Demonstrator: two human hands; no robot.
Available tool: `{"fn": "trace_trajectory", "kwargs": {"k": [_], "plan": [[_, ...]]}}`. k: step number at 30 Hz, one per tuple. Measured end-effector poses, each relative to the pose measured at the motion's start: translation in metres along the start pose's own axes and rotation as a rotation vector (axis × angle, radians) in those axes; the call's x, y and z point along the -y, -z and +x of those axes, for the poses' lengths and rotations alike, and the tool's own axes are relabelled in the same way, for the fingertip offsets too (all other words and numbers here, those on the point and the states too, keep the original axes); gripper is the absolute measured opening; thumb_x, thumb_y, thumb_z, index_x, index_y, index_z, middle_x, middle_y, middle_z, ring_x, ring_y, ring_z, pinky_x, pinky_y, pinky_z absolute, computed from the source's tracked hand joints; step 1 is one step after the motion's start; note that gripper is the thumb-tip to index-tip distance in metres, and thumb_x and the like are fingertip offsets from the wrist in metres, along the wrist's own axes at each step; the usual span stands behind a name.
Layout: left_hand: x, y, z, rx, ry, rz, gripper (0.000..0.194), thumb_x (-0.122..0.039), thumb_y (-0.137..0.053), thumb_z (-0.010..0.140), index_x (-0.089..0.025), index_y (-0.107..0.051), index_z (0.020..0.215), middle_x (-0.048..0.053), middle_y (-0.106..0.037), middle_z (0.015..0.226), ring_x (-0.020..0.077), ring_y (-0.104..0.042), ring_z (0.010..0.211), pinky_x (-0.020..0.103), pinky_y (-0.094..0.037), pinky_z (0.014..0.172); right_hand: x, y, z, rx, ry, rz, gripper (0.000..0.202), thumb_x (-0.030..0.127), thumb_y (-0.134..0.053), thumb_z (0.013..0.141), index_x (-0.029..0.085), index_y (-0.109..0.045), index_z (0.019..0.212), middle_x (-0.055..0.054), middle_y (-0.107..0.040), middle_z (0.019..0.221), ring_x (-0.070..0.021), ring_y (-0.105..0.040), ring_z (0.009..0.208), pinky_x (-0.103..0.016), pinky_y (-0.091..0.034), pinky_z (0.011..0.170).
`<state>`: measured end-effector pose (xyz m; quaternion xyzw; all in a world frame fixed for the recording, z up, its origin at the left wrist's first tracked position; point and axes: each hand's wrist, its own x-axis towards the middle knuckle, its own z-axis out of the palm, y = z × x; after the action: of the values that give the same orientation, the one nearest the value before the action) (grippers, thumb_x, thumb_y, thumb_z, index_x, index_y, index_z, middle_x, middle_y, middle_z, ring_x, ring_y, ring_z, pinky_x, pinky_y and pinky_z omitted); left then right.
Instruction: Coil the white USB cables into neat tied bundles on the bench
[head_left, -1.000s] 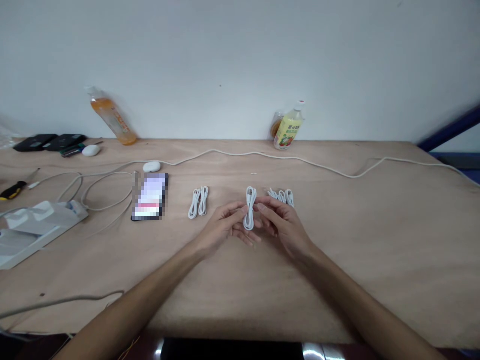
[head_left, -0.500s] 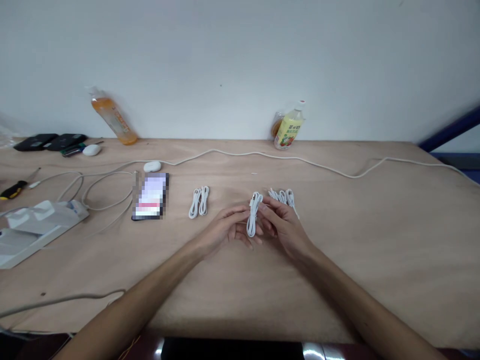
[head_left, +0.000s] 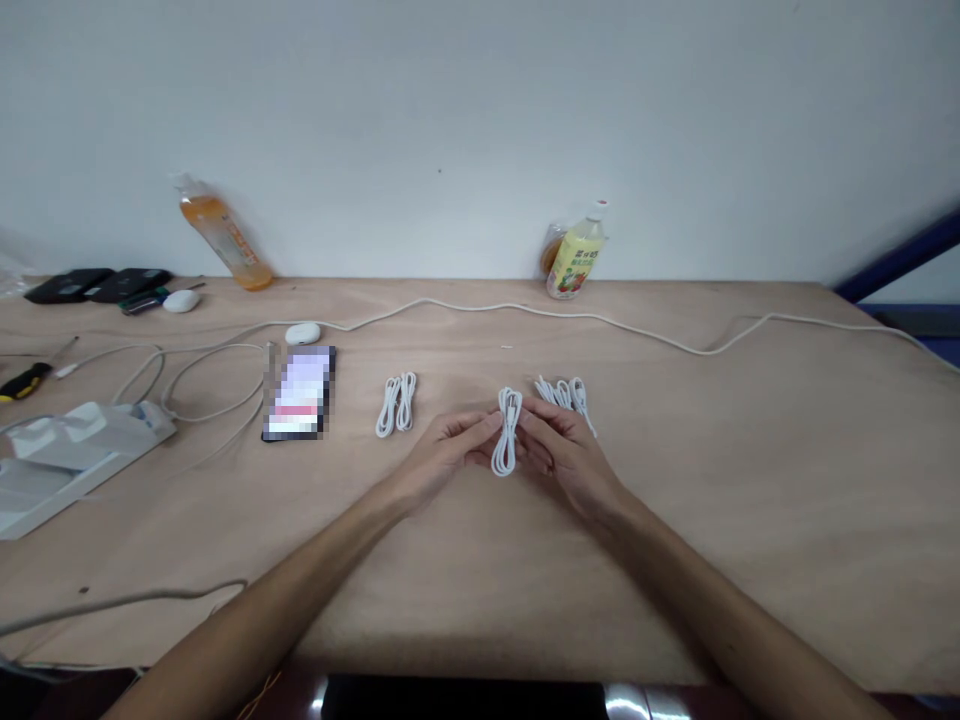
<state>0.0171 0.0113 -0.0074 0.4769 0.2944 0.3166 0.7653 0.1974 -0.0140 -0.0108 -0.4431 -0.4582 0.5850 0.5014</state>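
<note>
Both my hands are closed on one white coil, left hand (head_left: 450, 450) pinching its left side, right hand (head_left: 574, 450) its right, thumbs uppermost. The coil (head_left: 507, 440) is between them, about midway from the near to the far edge of the table (head_left: 712, 480); its plug end points to the far edge. Whether its lower loop touches the wood, cannot tell. Nearer the left edge, well apart, lies a pair of coils (head_left: 396, 403), with the phone (head_left: 298, 395) farther left. Just beyond my right hand, partly hidden by it, is the bunch (head_left: 578, 392); one strand trails toward the near edge, beside my knuckles. Risks, as I judge them: the coil may slip or twist if one thumb lifts, since the grip looks to be by fingertips only. Loops may spring open if loosely bound; no tie made out. The trailing strand could catch on my right hand and drag the bunch out of line. Toward the near left corner, my left forearm could snag the grey cord (head_left: 150, 595) if swung outward.
</note>
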Motion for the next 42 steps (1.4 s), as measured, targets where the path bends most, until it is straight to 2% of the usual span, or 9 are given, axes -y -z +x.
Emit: {"fn": "trace_trajectory", "kwargs": {"k": [2,6,11,16,26,33,36,40,42], "plan": [[0.0004,-0.0002,0.0002,-0.037,-0.014,0.054,0.049,-0.063,-0.080,0.088,-0.015,-0.083,0.097,0.011,-0.081,0.099,0.0211,-0.072,0.089,0.032,-0.053,0.083,0.0014,0.0001,-0.0002,0.007,0.005,-0.026,0.047,0.064,-0.079,0.086,0.018,-0.080,0.095,0.006,-0.047,0.057,-0.0077,-0.027,0.047,-0.025,-0.020,0.044],[-0.0015,-0.0020,-0.0006,-0.101,-0.049,0.105,0.043,-0.056,-0.083,0.087,-0.016,-0.082,0.100,0.009,-0.081,0.099,0.0190,-0.071,0.086,0.030,-0.052,0.081,0.0039,0.0006,-0.0008,0.009,0.046,-0.089,0.043,0.060,-0.075,0.090,0.018,-0.080,0.099,0.008,-0.039,0.052,-0.0090,-0.028,0.047,-0.026,-0.022,0.045],[-0.0055,-0.0045,-0.0026,-0.202,-0.123,0.184,0.036,-0.048,-0.088,0.083,-0.016,-0.080,0.099,0.006,-0.080,0.091,0.0171,-0.069,0.081,0.029,-0.052,0.079,0.0025,0.0001,-0.0023,-0.097,0.067,-0.144,0.038,0.054,-0.075,0.088,0.021,-0.076,0.106,0.009,-0.044,0.056,-0.0104,-0.034,0.047,-0.025,-0.026,0.043],[-0.0036,-0.0050,-0.0023,-0.262,-0.133,0.213,0.036,-0.046,-0.092,0.078,-0.016,-0.077,0.092,0.004,-0.076,0.083,0.0168,-0.068,0.076,0.029,-0.054,0.075,0.0028,-0.0023,-0.0034,-0.148,0.152,-0.150,0.031,0.051,-0.076,0.088,0.024,-0.069,0.101,0.008,-0.049,0.062,-0.0103,-0.037,0.048,-0.024,-0.028,0.044],[0.0017,-0.0036,-0.0025,-0.269,-0.145,0.258,0.039,-0.048,-0.092,0.077,-0.016,-0.072,0.087,0.003,-0.074,0.081,0.0164,-0.067,0.074,0.028,-0.054,0.070,0.0004,-0.0019,-0.0030,-0.175,0.186,-0.192,0.031,0.051,-0.080,0.086,0.023,-0.069,0.094,0.002,-0.063,0.074,-0.0121,-0.048,0.057,-0.024,-0.037,0.048],[-0.0038,-0.0042,-0.0047,-0.229,-0.180,0.316,0.036,-0.049,-0.087,0.083,-0.017,-0.072,0.088,0.004,-0.072,0.082,0.0170,-0.066,0.075,0.028,-0.052,0.069,0.0036,-0.0008,-0.0011,-0.129,0.113,-0.179,0.037,0.057,-0.081,0.082,0.021,-0.071,0.086,0.000,-0.064,0.072,-0.0122,-0.048,0.056,-0.023,-0.037,0.044],[-0.0046,-0.0048,-0.0054,-0.232,-0.180,0.304,0.038,-0.046,-0.089,0.082,-0.017,-0.073,0.099,0.005,-0.075,0.088,0.0186,-0.070,0.081,0.029,-0.055,0.074,0.0045,-0.0004,-0.0005,-0.110,0.093,-0.162,0.037,0.057,-0.082,0.080,0.022,-0.068,0.082,0.001,-0.061,0.071,-0.0114,-0.045,0.054,-0.023,-0.037,0.044],[-0.0036,-0.0066,-0.0072,-0.204,-0.192,0.276,0.059,-0.040,-0.090,0.082,-0.021,-0.068,0.134,0.002,-0.076,0.090,0.0155,-0.068,0.073,0.026,-0.052,0.068,0.0028,-0.0011,-0.0016,-0.064,0.092,-0.144,0.031,0.050,-0.080,0.082,0.023,-0.064,0.081,0.003,-0.057,0.069,-0.0116,-0.045,0.054,-0.023,-0.037,0.046],[-0.0031,-0.0075,-0.0083,-0.159,-0.200,0.305,0.053,-0.040,-0.085,0.087,-0.022,-0.070,0.135,0.002,-0.076,0.088,0.0145,-0.067,0.070,0.025,-0.051,0.067,0.0022,-0.0016,-0.0025,-0.048,0.091,-0.141,0.028,0.046,-0.078,0.083,0.024,-0.062,0.080,0.004,-0.056,0.069,-0.0115,-0.046,0.055,-0.024,-0.038,0.047]]}}
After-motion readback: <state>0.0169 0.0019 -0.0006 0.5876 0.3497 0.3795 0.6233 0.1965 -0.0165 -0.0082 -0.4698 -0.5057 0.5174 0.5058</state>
